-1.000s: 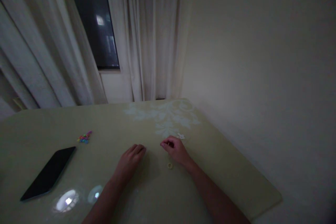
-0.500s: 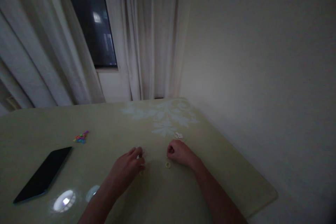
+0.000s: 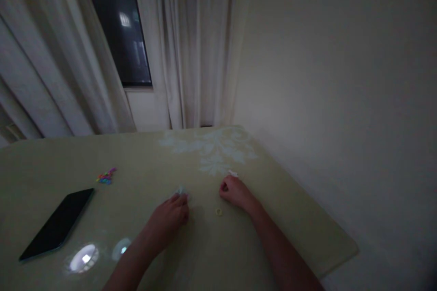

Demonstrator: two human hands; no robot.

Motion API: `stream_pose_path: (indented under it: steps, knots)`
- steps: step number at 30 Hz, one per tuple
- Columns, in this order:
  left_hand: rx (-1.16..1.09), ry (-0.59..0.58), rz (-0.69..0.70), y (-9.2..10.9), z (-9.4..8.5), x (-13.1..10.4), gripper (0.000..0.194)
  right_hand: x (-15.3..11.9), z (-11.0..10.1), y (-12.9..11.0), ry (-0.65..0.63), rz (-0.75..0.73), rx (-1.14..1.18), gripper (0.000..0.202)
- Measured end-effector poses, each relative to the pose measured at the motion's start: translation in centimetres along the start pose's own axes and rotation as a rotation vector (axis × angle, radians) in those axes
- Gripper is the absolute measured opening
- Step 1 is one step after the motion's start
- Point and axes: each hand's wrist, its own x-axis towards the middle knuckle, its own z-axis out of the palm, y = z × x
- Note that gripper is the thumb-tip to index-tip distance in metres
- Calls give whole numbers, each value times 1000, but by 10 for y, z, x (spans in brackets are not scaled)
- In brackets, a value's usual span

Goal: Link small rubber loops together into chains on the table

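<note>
My left hand [image 3: 170, 216] is low over the table with its fingers curled together. A pale, see-through piece [image 3: 180, 189], perhaps thin plastic, shows at its fingertips; its exact kind is unclear. To the right, my right hand [image 3: 237, 193] is closed, thumb and index finger pressed together. Whether anything small is in that pinch cannot be seen. Just beyond its knuckles lie small white pieces [image 3: 233, 173], partly covered by the hand. A small yellowish ring [image 3: 219, 212] rests on the table between the hands, nearer the right one, touched by neither.
A dark tablet [image 3: 58, 223] lies on the left side of the table [image 3: 136, 163]. Beyond it is a little pile of small colourful pieces [image 3: 106, 176]. Lamp reflections shine on the glossy tabletop at the lower left. A wall [image 3: 324, 77] runs along the right edge.
The fingers of my left hand have curled in further, and a yellowish bit below them is now out of sight. My right hand has shifted slightly away from the ring, towards the white pieces.
</note>
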Motion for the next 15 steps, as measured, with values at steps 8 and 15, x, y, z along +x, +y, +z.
stream_pose_path:
  steps: [8,15]
  knots:
    - [-158,168,-58,10,15,11,26,-7,-1,-14,17,-52,75,7]
    - [-617,446,-146,14,1,15,20,-17,0,-41,-264,-201,905,24]
